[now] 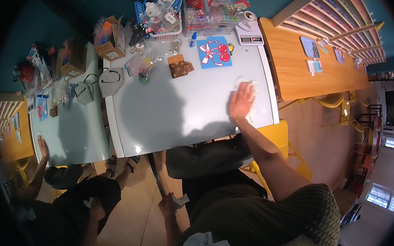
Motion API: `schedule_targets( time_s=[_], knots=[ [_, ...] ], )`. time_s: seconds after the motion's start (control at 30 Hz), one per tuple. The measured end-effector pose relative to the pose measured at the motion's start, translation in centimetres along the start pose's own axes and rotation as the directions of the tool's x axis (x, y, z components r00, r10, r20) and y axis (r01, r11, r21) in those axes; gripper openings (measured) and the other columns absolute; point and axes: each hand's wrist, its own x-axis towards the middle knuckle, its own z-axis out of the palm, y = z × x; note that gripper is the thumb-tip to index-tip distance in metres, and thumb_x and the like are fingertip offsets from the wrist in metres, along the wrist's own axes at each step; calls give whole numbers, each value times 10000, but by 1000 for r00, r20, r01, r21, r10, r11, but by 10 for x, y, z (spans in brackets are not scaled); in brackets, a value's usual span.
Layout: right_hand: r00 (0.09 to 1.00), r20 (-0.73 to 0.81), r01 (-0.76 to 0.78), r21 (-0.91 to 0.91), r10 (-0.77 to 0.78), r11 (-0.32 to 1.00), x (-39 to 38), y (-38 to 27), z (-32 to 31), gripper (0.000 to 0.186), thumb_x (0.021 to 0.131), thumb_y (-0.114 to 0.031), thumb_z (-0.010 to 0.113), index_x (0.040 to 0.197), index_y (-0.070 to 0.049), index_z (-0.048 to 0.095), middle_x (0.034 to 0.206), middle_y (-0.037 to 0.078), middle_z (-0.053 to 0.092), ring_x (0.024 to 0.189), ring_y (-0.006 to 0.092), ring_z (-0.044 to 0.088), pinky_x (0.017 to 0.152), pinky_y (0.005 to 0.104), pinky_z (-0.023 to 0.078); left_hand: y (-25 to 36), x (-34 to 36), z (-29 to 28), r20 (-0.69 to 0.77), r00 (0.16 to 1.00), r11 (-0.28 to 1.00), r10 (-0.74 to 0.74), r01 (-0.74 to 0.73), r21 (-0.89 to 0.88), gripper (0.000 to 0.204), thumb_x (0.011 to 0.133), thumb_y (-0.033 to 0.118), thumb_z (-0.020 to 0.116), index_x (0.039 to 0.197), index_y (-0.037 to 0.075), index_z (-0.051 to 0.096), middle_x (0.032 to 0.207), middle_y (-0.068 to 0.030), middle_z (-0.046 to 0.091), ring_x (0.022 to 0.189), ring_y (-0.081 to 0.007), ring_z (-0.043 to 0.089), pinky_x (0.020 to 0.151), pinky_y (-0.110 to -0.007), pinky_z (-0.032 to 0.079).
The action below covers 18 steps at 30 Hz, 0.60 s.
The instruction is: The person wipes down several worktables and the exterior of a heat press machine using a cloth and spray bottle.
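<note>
Right hand [242,101] flat on tissue [247,80] atop table [213,101]; left hand [167,205], off table's near edge, clutches paper wad [181,200]: likely soft, light; grip bunched.

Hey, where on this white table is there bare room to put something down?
Widest is the shadowed left-middle stretch of the white table, between the brown patterned piece and front edge. Another lies before the blue picture, left of your right hand. The back is crowded: basket, scale, plastic bag.

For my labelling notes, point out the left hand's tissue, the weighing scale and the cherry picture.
Tissue [181,200], head view: crumpled middle.
Weighing scale [251,38], head view: front panel.
Cherry picture [214,53], head view: centre.
</note>
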Motion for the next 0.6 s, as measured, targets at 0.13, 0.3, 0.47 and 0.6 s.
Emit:
schedule_targets(
  time_s=[0.13, 0.3, 0.47, 0.6],
  knots=[
    [830, 181, 474, 267, -527, 839, -35, -127, -17, 648, 961, -393, 448, 1533, -140, 281, 1610, 73, 224, 1492, 331, 139, 1181, 551, 133, -1, 7, -1, 39, 999, 998, 17, -19, 55, 268, 900, 208, 681, 970, -44, 737, 804, -76, 691, 742, -156, 607, 682, -345, 480],
    [389, 55, 871, 303, -920, 386, -38, -106, -19, 606, 971, -434, 429, 1518, -197, 325, 1595, -13, 267, 1498, 214, 146, 1214, 515, 31, 17, 17, 5, 53, 997, 996, 47, -51, 72, 267, 917, 204, 661, 969, -50, 724, 782, -50, 665, 706, -145, 580, 638, -350, 460],
    [705, 241, 644, 177, -667, 744, 12, 39, -43, 627, 960, -322, 477, 1538, -183, 278, 1600, 35, 253, 1500, 242, 146, 1195, 548, 38, 16, 9, 4, -6, 1000, 996, -15, 16, 86, 244, 916, 198, 669, 974, -32, 726, 828, -70, 690, 731, -159, 611, 652, -358, 475],
    [950, 111, 294, -7, -292, 956, 59, 113, -33, 605, 988, -328, 381, 1548, -146, 243, 1613, 61, 215, 1505, 269, 111, 1196, 532, 40, 7, 1, 19, 7, 998, 985, 64, -64, 162, 216, 906, 175, 665, 871, -33, 710, 764, -76, 679, 697, -153, 593, 644, -356, 469]
  ],
)
